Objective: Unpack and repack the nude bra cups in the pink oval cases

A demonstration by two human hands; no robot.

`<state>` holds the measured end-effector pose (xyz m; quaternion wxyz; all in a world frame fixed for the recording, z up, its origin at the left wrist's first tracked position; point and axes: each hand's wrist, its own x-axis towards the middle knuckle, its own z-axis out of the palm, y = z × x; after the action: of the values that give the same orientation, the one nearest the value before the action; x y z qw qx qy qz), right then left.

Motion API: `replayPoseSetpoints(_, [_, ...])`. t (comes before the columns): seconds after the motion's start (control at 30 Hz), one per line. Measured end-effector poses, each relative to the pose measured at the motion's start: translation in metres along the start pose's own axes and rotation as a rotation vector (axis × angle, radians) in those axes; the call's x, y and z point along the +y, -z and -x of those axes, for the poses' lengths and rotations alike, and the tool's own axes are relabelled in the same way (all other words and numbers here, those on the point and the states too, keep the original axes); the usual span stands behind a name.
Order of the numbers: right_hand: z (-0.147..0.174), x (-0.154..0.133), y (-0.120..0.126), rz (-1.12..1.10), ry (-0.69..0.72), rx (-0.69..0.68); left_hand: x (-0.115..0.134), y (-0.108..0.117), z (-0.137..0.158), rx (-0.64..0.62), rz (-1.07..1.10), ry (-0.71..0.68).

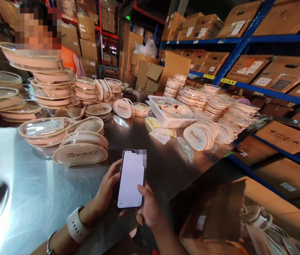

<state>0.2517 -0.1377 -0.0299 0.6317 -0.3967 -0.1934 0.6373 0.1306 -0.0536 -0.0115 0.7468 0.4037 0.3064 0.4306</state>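
Note:
A smartphone [131, 180] with a bright, nearly blank screen is held upright above the near edge of the metal table. My left hand [109, 186] grips it along the left side, fingers behind it. On the other side my right hand [150, 205] holds the lower right edge, its thumb over the screen. A small brown thing hangs below the phone by the right palm; I cannot make out what it is. Closest to the left hand are oval clear-lidded cases [81, 153], one marked "beauty", leaning together on the table.
Stacks of similar cases [51, 88] line the table's left and back, with more stacks [205, 102] at right. A white basket [176, 122] stands beside yellow and white papers [160, 132]. An open carton [219, 212] sits at lower right, near blue shelving [235, 53]. Another person stands at far left.

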Motion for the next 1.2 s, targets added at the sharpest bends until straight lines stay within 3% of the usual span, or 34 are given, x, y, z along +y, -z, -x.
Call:
replayPoseSetpoints(0.2, [-0.003, 0.004, 0.003, 0.012, -0.011, 0.009, -0.011, 0.008, -0.003, -0.128, 0.014, -0.023])
replayPoseSetpoints(0.4, [-0.005, 0.008, 0.011, 0.008, -0.012, -0.016, -0.015, 0.011, -0.005, -0.175, -0.022, -0.05])
replayPoseSetpoints(1.03, [-0.004, 0.001, 0.003, -0.047, -0.05, -0.013, -0.014, 0.011, -0.003, -0.193, -0.008, -0.033])
replayPoseSetpoints(1.2, [-0.006, -0.001, 0.002, -0.037, -0.098, 0.087, -0.016, 0.011, -0.003, -0.222, 0.03, 0.029])
